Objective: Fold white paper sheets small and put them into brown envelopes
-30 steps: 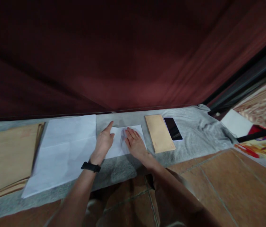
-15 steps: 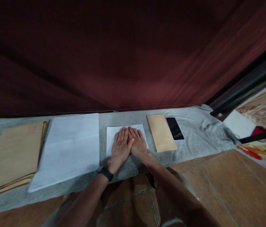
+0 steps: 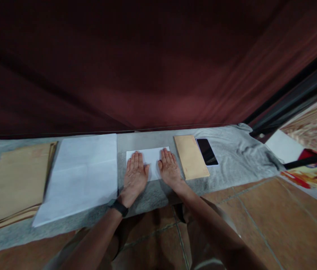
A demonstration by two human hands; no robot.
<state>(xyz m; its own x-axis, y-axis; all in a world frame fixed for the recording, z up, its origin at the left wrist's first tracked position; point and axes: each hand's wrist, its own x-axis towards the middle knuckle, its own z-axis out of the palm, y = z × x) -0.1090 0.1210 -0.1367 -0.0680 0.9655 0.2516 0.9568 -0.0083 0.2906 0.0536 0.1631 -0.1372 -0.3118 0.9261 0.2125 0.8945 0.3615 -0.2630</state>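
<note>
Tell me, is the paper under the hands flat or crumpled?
Flat: the white paper lies smooth, straight-edged, under the left hand and right hand.

We can read no text, number or brand; the faint reddish marks (image 3: 38,152) on the large brown envelope (image 3: 17,183) and small brown envelope (image 3: 191,156) are too blurred.

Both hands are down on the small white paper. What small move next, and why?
I'd probably pinch the right edge of the small white paper with the right hand. That hand already lies flat over that side, while the left hand, flat on the other side, could steady it.
</note>
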